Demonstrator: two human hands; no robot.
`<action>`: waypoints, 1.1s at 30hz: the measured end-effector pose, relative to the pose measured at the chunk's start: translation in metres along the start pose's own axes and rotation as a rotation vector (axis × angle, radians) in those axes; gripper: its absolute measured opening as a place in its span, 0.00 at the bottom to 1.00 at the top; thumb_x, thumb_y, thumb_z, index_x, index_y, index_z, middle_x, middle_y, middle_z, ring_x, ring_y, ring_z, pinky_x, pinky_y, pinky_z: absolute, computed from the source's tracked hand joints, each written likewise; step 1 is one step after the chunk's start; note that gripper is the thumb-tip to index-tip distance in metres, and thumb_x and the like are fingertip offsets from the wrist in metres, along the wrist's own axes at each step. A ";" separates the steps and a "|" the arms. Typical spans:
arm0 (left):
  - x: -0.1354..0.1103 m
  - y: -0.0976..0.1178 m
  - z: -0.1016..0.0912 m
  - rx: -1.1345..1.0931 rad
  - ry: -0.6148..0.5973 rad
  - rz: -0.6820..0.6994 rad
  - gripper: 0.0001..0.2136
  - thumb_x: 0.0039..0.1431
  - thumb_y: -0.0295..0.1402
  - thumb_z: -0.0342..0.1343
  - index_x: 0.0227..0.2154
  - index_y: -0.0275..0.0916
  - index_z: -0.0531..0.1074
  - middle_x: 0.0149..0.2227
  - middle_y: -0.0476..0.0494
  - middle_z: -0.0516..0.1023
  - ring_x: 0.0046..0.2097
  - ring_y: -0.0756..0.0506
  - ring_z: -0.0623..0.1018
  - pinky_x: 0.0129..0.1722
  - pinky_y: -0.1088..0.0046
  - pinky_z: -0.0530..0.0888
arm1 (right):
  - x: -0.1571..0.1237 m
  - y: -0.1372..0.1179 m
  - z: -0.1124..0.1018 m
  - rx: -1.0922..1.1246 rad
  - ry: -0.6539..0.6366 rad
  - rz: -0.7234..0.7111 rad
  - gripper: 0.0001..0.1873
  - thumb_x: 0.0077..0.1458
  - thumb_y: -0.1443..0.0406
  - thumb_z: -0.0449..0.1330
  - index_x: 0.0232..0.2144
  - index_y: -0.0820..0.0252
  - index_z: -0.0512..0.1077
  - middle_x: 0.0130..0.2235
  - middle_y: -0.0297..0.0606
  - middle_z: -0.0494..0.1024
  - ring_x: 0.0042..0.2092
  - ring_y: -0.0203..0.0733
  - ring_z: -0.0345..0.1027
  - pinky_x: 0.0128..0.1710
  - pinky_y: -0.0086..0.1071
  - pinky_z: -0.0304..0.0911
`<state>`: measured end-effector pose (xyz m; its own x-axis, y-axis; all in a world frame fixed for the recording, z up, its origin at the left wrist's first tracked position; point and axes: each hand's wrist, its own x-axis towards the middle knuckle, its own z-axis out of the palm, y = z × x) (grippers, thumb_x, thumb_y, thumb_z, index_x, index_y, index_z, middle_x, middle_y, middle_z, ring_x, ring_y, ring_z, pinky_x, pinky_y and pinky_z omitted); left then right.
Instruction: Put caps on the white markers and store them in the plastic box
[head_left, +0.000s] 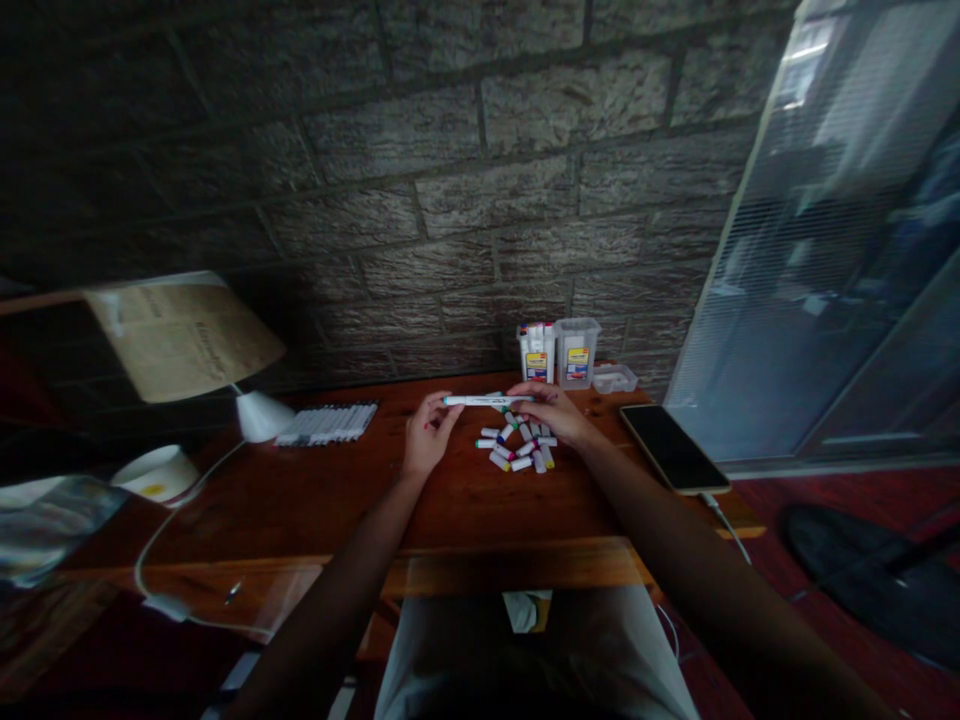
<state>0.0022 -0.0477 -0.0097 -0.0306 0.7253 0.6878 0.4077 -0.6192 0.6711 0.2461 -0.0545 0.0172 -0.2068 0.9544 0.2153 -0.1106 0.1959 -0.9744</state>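
Between my two hands a white marker (480,401) with a teal end is held level above the wooden desk. My left hand (430,428) pinches its left end between thumb and fingers. At the other end, the fingers of my right hand (551,410) close on the marker. Below and beside my right hand lies a loose pile of white marker caps (523,449) with coloured ends in green, purple, pink and yellow. Another teal-ended piece shows just behind the held marker, partly covered by it.
A row of white markers (330,424) lies by a lamp (259,415) on the left, near a paper cup (157,474). Behind the caps stand a box of markers (536,355), a clear plastic container (577,352) and its lid (615,378). A charging phone (673,448) rests at right.
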 end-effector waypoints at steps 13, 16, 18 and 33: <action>-0.002 0.005 0.000 -0.009 -0.140 0.048 0.22 0.61 0.41 0.56 0.56 0.39 0.66 0.38 0.46 0.79 0.29 0.52 0.75 0.33 0.77 0.72 | 0.000 0.005 0.007 -0.209 -0.208 -0.081 0.20 0.46 0.54 0.67 0.37 0.61 0.78 0.33 0.36 0.79 0.32 0.36 0.69 0.33 0.29 0.61; -0.002 0.006 0.001 -0.026 -0.146 0.028 0.22 0.61 0.41 0.56 0.56 0.38 0.65 0.36 0.45 0.79 0.34 0.50 0.78 0.38 0.75 0.73 | 0.001 0.005 0.004 -0.182 -0.183 -0.064 0.19 0.49 0.53 0.65 0.38 0.61 0.78 0.31 0.36 0.80 0.31 0.35 0.69 0.32 0.28 0.61; -0.002 0.006 0.001 -0.026 -0.156 0.015 0.21 0.61 0.41 0.56 0.54 0.38 0.66 0.35 0.45 0.80 0.36 0.49 0.79 0.40 0.74 0.74 | 0.001 0.003 0.004 -0.145 -0.185 -0.074 0.18 0.51 0.53 0.64 0.36 0.61 0.77 0.33 0.37 0.80 0.32 0.35 0.69 0.33 0.28 0.61; -0.002 0.003 0.002 -0.049 -0.165 0.005 0.17 0.61 0.40 0.55 0.50 0.38 0.69 0.33 0.46 0.80 0.36 0.48 0.80 0.40 0.73 0.74 | -0.005 -0.003 0.009 -0.003 -0.244 -0.025 0.15 0.44 0.59 0.70 0.32 0.60 0.73 0.30 0.30 0.77 0.27 0.31 0.68 0.24 0.24 0.59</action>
<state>0.0049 -0.0506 -0.0100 0.1229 0.7595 0.6388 0.3623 -0.6336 0.6836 0.2389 -0.0620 0.0193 -0.4326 0.8666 0.2488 -0.1157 0.2203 -0.9686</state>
